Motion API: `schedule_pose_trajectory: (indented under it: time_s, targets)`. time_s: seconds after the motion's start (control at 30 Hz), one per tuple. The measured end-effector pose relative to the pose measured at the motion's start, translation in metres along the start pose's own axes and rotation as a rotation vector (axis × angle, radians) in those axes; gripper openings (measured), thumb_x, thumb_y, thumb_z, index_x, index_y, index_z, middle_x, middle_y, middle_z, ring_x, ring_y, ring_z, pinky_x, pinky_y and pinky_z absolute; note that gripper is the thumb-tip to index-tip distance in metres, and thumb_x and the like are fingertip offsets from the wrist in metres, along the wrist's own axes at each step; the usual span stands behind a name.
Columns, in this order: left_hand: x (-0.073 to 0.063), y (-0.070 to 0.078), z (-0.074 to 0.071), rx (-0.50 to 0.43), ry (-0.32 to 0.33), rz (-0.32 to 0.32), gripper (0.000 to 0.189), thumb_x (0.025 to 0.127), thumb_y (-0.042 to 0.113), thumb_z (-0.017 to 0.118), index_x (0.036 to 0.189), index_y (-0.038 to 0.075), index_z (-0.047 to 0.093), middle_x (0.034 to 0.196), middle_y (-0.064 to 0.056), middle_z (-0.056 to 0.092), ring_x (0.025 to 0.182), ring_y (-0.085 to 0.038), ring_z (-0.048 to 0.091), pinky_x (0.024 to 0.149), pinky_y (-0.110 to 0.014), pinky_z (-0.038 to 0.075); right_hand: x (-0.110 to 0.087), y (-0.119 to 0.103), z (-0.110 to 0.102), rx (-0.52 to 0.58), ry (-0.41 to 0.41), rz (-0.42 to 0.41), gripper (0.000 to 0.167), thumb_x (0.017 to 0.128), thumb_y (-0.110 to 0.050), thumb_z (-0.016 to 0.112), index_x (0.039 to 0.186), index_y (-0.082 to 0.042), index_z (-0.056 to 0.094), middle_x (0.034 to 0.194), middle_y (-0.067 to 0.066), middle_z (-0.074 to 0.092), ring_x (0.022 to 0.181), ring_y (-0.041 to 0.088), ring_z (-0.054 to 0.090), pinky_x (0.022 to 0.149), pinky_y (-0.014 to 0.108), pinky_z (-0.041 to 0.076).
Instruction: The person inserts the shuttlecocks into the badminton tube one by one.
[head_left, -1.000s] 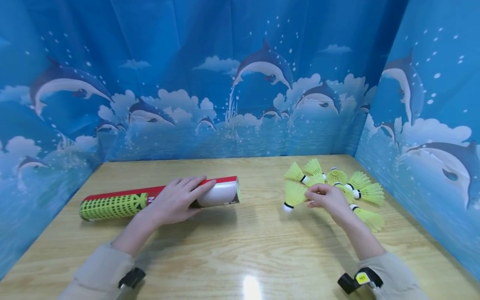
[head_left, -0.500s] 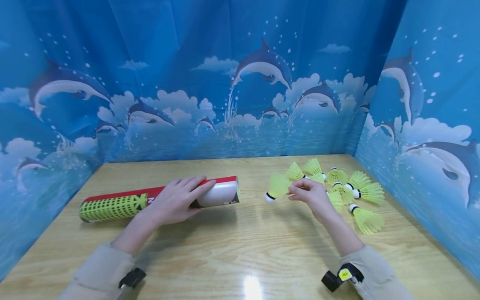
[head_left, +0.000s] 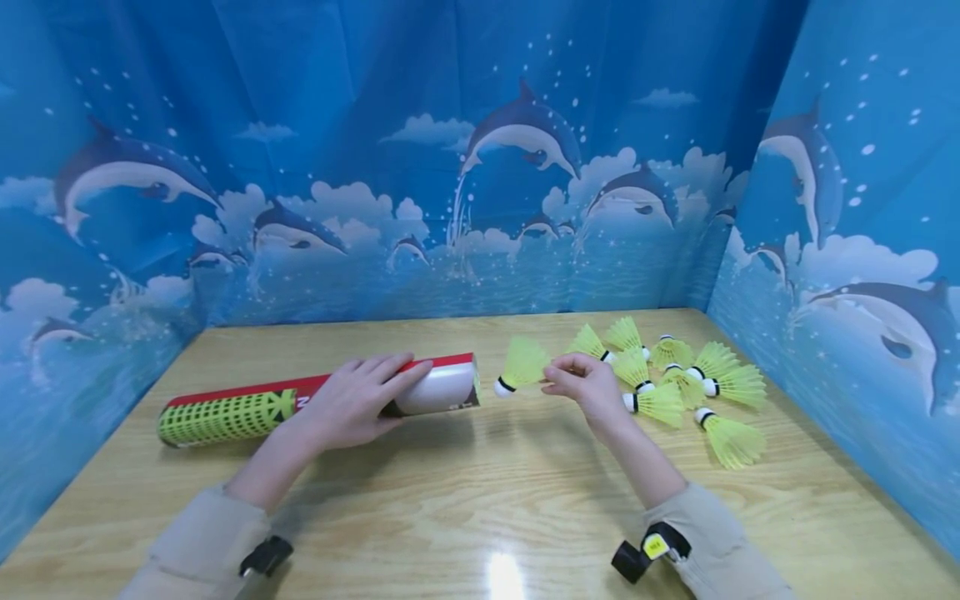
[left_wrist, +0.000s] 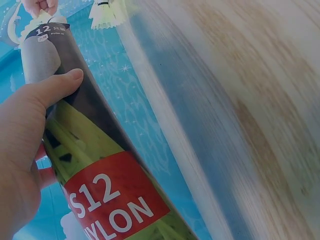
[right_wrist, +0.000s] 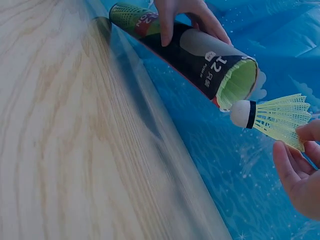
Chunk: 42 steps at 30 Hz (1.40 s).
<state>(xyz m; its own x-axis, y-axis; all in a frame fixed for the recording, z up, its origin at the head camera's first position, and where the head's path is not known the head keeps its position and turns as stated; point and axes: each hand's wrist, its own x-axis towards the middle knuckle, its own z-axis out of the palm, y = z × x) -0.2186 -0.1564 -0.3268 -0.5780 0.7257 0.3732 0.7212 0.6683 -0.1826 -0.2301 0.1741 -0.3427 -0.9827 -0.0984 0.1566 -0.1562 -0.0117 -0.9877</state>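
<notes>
My left hand (head_left: 360,400) grips a shuttlecock tube (head_left: 438,387) round its body, fingers over the top and thumb on the near side. The tube is red, yellow-green, black and white, and lies sideways with its open end facing right. In the right wrist view a yellow shuttlecock skirt (right_wrist: 220,92) shows inside that mouth. My right hand (head_left: 588,387) pinches a yellow shuttlecock (head_left: 525,364) by the skirt's edge between thumb and fingers. Its white cork points left, right at the tube's mouth in the right wrist view, a little short of it in the head view.
Several yellow shuttlecocks (head_left: 735,442) lie loosely grouped on the wooden table (head_left: 420,517) at the right, beyond my right hand. A blue dolphin-print curtain (head_left: 360,275) closes off the back and both sides.
My right hand has carried the shuttlecock left, from the group toward the tube's open end. My left hand and the tube have stayed in place.
</notes>
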Motion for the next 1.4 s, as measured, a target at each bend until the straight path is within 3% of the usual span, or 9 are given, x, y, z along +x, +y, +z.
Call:
schedule_pose_trajectory:
  time_s: [0.47,0.73,0.9,1.07,1.23,1.4]
  targets:
    - [0.002,0.002,0.001,0.009,0.001,0.005,0.087,0.069,0.036,0.081,0.142,0.019,0.037,0.130,-0.013,0.051,0.112,-0.030,0.053,0.087,-0.050,0.046,0.000,0.003,0.030,0.065,-0.011,-0.044,0.011,0.085,0.008,0.058,0.093,0.015,0.055,0.076,0.005,0.061,0.072,0.020,0.066,0.070,0.032,0.055]
    - [0.002,0.002,0.001,0.003,-0.006,0.005,0.085,0.070,0.035,0.081,0.142,0.019,0.038,0.131,-0.013,0.050,0.112,-0.030,0.052,0.087,-0.051,0.046,0.001,0.003,0.037,-0.085,-0.030,-0.017,0.026,0.083,0.006,0.061,0.107,0.013,0.056,0.089,0.015,0.063,0.076,0.015,0.064,0.070,0.030,0.055]
    - [0.002,0.002,0.000,0.000,0.001,0.002,0.086,0.070,0.035,0.081,0.142,0.018,0.038,0.131,-0.014,0.051,0.112,-0.030,0.053,0.087,-0.051,0.046,0.001,0.005,0.040,-0.195,-0.038,-0.070,0.018,0.085,0.004,0.061,0.099,0.014,0.059,0.090,0.020,0.066,0.081,0.023,0.066,0.069,0.030,0.055]
    - [0.002,0.002,0.001,0.002,0.003,-0.001,0.086,0.070,0.035,0.081,0.142,0.019,0.038,0.131,-0.014,0.051,0.112,-0.031,0.053,0.087,-0.051,0.046,0.000,0.005,0.043,-0.326,-0.016,-0.130,0.013,0.085,0.000,0.064,0.094,0.010,0.065,0.091,0.019,0.067,0.076,0.026,0.065,0.068,0.034,0.055]
    - [0.001,0.001,0.001,0.000,0.005,0.003,0.086,0.070,0.035,0.081,0.142,0.019,0.038,0.131,-0.014,0.050,0.112,-0.031,0.053,0.087,-0.051,0.046,0.000,0.005,0.044,-0.353,0.001,-0.164,0.011,0.082,0.000,0.067,0.090,0.007,0.067,0.097,0.017,0.065,0.072,0.025,0.065,0.066,0.036,0.054]
    - [0.001,0.002,0.000,-0.001,0.002,0.001,0.085,0.070,0.035,0.081,0.142,0.018,0.038,0.131,-0.015,0.050,0.112,-0.031,0.053,0.087,-0.051,0.046,-0.001,0.005,0.047,-0.360,-0.029,-0.131,0.011,0.082,-0.001,0.067,0.091,0.005,0.068,0.089,0.012,0.066,0.070,0.017,0.064,0.068,0.037,0.054]
